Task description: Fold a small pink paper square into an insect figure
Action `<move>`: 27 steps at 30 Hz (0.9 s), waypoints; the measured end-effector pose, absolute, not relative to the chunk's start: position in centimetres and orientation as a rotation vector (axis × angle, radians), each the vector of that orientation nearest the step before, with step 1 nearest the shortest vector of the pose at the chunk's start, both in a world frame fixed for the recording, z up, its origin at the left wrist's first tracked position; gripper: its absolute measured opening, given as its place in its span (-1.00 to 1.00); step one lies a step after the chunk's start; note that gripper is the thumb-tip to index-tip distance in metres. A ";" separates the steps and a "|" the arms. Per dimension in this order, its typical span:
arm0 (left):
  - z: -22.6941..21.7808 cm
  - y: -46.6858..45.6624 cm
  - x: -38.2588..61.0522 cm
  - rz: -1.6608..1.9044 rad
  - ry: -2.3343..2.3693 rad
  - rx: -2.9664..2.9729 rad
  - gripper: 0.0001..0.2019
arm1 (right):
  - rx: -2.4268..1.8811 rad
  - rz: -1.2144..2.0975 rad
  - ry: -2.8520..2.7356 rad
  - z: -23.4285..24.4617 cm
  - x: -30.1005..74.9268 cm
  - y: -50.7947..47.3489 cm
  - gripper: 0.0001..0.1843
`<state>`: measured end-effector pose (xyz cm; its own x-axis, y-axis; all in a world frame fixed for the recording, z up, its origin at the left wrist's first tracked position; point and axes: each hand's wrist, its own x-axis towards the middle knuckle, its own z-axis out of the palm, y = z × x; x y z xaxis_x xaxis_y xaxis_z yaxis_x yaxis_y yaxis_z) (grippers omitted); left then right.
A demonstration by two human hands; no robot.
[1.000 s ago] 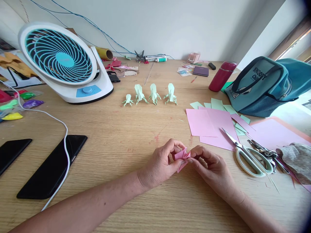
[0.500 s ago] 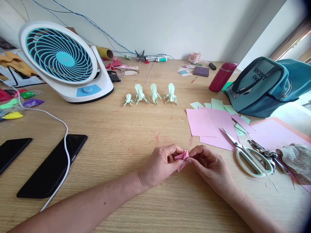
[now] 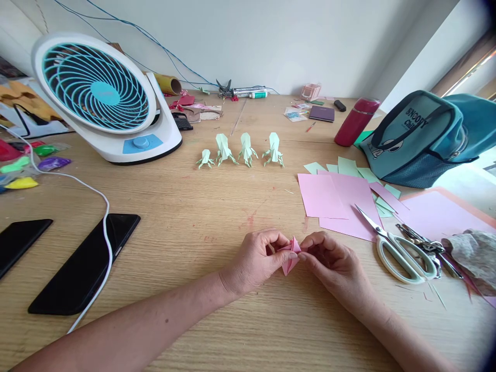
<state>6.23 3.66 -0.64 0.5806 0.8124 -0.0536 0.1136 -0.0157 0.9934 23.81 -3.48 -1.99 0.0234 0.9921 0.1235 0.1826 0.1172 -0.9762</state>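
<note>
A small folded piece of pink paper (image 3: 290, 265) is pinched between my two hands above the table's near middle. My left hand (image 3: 260, 260) grips its left side with thumb and index finger. At its right edge, my right hand (image 3: 336, 265) pinches it with thumb and fingertips. Part of the folded paper is hidden behind the fingers. Pink paper sheets (image 3: 322, 197) lie beyond my right hand, and a pair of scissors (image 3: 403, 257) with pale handles rests to its right, the blade tip over the sheets.
Several green origami figures (image 3: 273, 150) stand in a row mid-table. A white fan (image 3: 163, 135) is at the left, with black phones (image 3: 83, 266) and a white cable nearer. At the right are a red flask (image 3: 355, 123), a teal bag (image 3: 422, 139) and green paper scraps (image 3: 347, 166).
The pink folded paper has turned slightly in my fingers and a pointed flap now stands up at its top. Both hands keep nearly the same place.
</note>
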 end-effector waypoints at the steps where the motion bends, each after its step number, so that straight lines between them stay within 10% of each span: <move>1: -0.7 3.7 6.2 0.666 0.824 1.491 -0.88 | -1.269 1.010 -1.373 -2.0 23.9 -3.5 -0.94; 27: -0.4 3.6 6.1 0.621 0.767 1.561 -0.75 | -1.263 1.002 -1.464 -1.6 23.1 -3.5 -0.95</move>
